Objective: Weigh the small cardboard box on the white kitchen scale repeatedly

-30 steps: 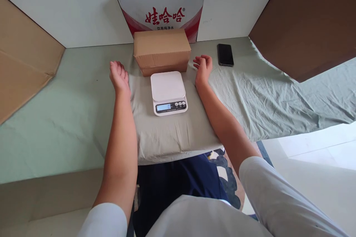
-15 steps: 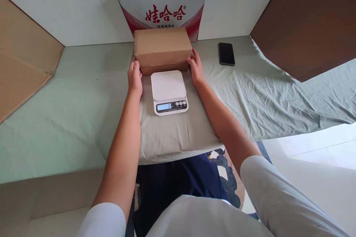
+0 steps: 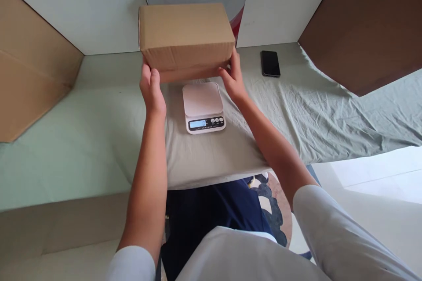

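Looking down past my white sleeves, I see the grey cushion (image 3: 211, 158) nearest me, with the white kitchen scale (image 3: 203, 106) sitting on it, display end toward me and platform bare. Just beyond the scale, my left hand (image 3: 152, 90) and right hand (image 3: 233, 78) are spread wide apart, each pressed flat against one short end of the cardboard box (image 3: 186, 33), low down at its near corners. Clamped between my palms, the box hangs in the air, clear of the green sheet (image 3: 329, 109). Its long axis runs left to right across my view. The scale lies below the box and slightly toward me, about midway between my hands, neither hand plainly nearer. Farther right, a black phone (image 3: 270, 63) lies on the sheet, well apart. White cartons (image 3: 82, 13) wall the back.
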`<state>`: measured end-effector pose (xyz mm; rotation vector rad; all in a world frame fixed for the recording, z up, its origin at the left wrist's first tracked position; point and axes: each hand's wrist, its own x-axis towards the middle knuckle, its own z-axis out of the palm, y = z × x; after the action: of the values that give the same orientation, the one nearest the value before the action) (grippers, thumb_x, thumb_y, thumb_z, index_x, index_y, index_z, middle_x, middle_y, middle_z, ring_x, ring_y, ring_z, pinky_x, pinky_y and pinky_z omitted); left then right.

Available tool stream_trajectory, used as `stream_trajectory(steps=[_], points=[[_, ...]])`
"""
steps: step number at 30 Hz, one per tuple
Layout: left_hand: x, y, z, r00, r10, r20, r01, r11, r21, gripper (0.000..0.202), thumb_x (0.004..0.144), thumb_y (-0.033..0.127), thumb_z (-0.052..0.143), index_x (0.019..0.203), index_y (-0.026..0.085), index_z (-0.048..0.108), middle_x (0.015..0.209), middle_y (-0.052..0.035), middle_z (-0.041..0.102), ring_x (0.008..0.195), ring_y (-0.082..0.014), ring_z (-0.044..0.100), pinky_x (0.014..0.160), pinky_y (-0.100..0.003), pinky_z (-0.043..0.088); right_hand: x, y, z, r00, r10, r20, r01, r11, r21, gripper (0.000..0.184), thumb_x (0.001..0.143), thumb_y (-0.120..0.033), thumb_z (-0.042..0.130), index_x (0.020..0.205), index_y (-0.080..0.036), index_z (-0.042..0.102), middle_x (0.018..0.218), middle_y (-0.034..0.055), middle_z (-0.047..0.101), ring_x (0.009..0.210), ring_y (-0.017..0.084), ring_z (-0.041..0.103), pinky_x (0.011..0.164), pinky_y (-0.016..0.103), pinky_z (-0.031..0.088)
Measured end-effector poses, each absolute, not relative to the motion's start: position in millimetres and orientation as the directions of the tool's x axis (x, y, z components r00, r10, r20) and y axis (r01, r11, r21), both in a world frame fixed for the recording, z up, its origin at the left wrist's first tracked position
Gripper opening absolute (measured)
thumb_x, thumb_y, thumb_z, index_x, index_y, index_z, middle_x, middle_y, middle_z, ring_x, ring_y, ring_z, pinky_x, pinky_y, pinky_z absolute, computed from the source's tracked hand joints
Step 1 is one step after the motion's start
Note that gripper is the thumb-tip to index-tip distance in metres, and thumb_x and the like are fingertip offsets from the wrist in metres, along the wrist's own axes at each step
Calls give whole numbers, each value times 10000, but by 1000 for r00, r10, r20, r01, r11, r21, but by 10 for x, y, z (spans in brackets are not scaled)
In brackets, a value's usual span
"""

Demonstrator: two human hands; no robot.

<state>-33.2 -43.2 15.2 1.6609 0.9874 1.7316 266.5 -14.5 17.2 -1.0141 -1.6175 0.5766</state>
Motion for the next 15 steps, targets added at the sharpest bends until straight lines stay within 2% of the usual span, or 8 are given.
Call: stream_trajectory(steps=[2, 4, 8, 12, 15], points=[[-265, -772, 275, -142, 770, 622, 46, -623, 781, 822, 963, 874, 727, 1464, 227, 650, 1657, -128, 626, 1710, -348, 440, 1362, -519, 376, 2763, -468, 238, -79, 805, 588, 354, 574, -739, 1075, 910, -896, 605, 1803, -433, 227, 1820, 38, 422, 1640, 327, 441, 1339, 525, 550], [-187, -1123, 291, -144, 772, 619, 39, -621, 783, 889, 871, 866, 825, 1508, 273, 644, 1652, -127, 644, 1682, -371, 484, 1390, -509, 395, 2865, -805, 178, -102, 772, 627, 382, 612, -692, 1096, 887, -846, 690, 1792, -423, 238, 1824, 75, 402, 1644, 375, 425, 1356, 628, 514], [-75, -1626, 82, -132, 841, 524, 35, -525, 851, 905, 915, 800, 819, 1624, 290, 582, 1648, -177, 636, 1599, -397, 583, 1367, -544, 450, 2963, -1273, -84, -64, 776, 628, 424, 590, -687, 945, 897, -702, 742, 1716, -449, 343, 1754, 103, 442, 1588, 407, 458, 1336, 747, 468], [-8, -1795, -108, -154, 853, 499, 25, -502, 865, 883, 951, 748, 802, 1685, 321, 562, 1633, -180, 634, 1602, -405, 584, 1373, -545, 449, 2962, -1397, -167, -9, 797, 604, 436, 547, -715, 1032, 864, -686, 769, 1738, -496, 255, 1760, 97, 399, 1670, 447, 378, 1403, 809, 336], [11, -1771, -143, -156, 853, 498, 24, -501, 865, 893, 955, 752, 791, 1705, 328, 552, 1637, -175, 635, 1614, -413, 573, 1385, -563, 433, 2970, -1386, -157, -21, 808, 589, 422, 542, -727, 1082, 847, -703, 780, 1751, -509, 218, 1779, 89, 371, 1723, 469, 307, 1408, 841, 311]])
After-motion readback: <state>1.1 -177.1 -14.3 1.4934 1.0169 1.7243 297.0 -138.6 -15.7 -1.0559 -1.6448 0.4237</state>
